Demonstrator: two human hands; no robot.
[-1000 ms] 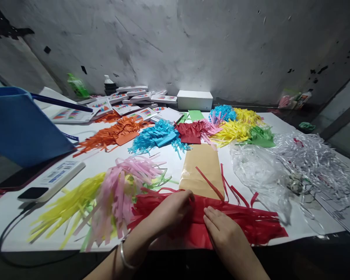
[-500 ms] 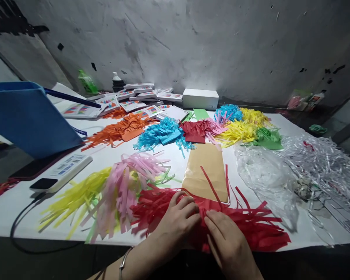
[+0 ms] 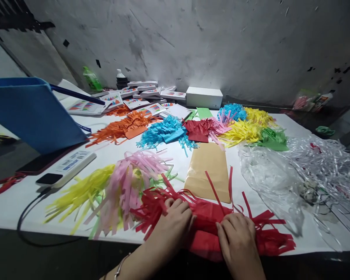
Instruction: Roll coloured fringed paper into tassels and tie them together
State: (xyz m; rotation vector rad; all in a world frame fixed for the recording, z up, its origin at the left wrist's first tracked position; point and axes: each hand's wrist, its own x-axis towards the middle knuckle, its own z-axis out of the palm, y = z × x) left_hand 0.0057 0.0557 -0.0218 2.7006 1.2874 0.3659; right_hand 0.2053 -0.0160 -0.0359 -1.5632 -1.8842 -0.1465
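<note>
A sheet of red fringed paper (image 3: 207, 217) lies at the near edge of the white-covered table (image 3: 251, 194). My left hand (image 3: 175, 221) presses on its left part with curled fingers gripping the paper. My right hand (image 3: 236, 237) rests on its right part, fingers bent down onto the paper. Thin red strips stick up between and beyond my hands. A tan envelope (image 3: 207, 167) lies just behind the red paper.
Yellow, pink and green fringes (image 3: 113, 190) lie to the left. Orange (image 3: 122, 128), blue (image 3: 163, 134), red and yellow fringed bundles sit further back. Clear plastic and silver shreds (image 3: 303, 171) fill the right. A blue folder (image 3: 29, 112), phone and power bank (image 3: 65, 167) stand left.
Both hands have drawn the red paper closer to the table's near edge and bunched it; my right hand moved rightward and my left hand's fingers curled onto the paper.
</note>
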